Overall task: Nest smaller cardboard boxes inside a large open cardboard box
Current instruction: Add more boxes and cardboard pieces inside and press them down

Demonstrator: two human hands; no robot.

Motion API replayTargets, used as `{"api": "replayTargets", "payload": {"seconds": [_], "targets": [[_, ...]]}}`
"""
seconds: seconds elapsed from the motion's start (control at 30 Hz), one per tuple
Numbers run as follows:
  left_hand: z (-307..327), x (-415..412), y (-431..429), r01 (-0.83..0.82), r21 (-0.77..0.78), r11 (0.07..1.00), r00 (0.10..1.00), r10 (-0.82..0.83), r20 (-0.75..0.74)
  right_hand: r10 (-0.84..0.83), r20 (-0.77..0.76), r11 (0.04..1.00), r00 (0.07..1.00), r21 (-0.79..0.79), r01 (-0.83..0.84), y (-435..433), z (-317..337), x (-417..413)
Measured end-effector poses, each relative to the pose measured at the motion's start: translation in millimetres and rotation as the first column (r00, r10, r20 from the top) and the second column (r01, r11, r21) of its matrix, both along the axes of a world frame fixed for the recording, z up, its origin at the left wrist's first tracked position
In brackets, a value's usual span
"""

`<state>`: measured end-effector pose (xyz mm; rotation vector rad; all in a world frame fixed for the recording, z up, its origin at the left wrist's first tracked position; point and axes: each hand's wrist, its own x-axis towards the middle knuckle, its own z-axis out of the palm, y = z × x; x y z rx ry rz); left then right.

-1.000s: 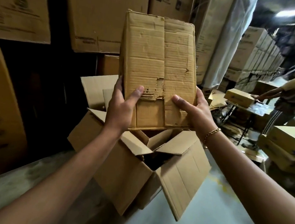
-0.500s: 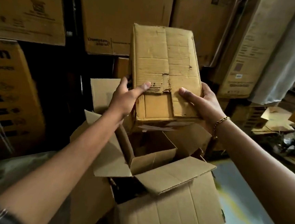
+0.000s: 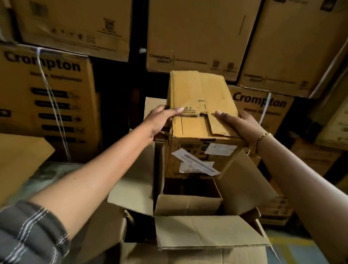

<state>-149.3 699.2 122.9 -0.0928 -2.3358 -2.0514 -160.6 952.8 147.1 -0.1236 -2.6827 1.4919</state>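
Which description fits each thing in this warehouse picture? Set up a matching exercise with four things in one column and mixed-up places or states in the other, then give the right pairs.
Things:
1. small box
2. large box
3. bracelet
4. striped sleeve

Descriptions:
A. rolled up on the left arm
B. held by left hand and right hand
C. flaps open, below the hands
D. on the right wrist

Pairs: 1-B, 2-C, 3-D, 4-A
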Motion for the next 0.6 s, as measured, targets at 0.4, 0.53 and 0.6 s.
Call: {"api": "replayTargets", "payload": {"seconds": [0.4,0.53,0.6], "targets": [[-22.5,-25.6,9.3,-0.030,-0.095,0.995,1.000,0.030,-0.004,0.041,-0.007,0.989,0.999,-0.141,-0.042,21.1,-46.7,-29.1],[-34.6,-31.6,12.0,-0.011,-0.133,0.991,1.000,0.011,0.003,0.035,-0.005,0.988,0.999,-0.149,-0.036,27.0,-60.7,-26.9],[-37.2,-32.5,15.3,-0.001,-0.134,0.991,1.000,0.000,-0.003,0.024,-0.015,0.984,1.000,-0.175,-0.026,30.7,-68.2,-24.8]]}}
